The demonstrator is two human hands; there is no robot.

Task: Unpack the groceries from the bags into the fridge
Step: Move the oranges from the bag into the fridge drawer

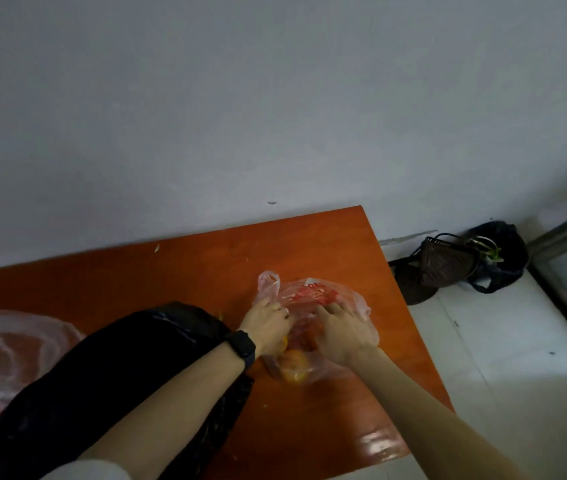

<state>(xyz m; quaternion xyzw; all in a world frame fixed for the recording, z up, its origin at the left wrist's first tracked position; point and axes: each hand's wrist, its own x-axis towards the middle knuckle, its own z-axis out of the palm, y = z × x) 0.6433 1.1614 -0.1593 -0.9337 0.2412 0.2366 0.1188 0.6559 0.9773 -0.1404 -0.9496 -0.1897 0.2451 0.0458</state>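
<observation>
Between the grips sits the bag (313, 292); left hand (268, 323) and right hand (342, 332) both clutch its plastic. Best spread wide, then grab oranges (292, 367).

nothing here can be read. the thin plastic bag (313, 294) on the orange table (206, 268) carries red print across its upper side, but the film is crumpled and the marks are too blurred to make out any letter or number.
</observation>
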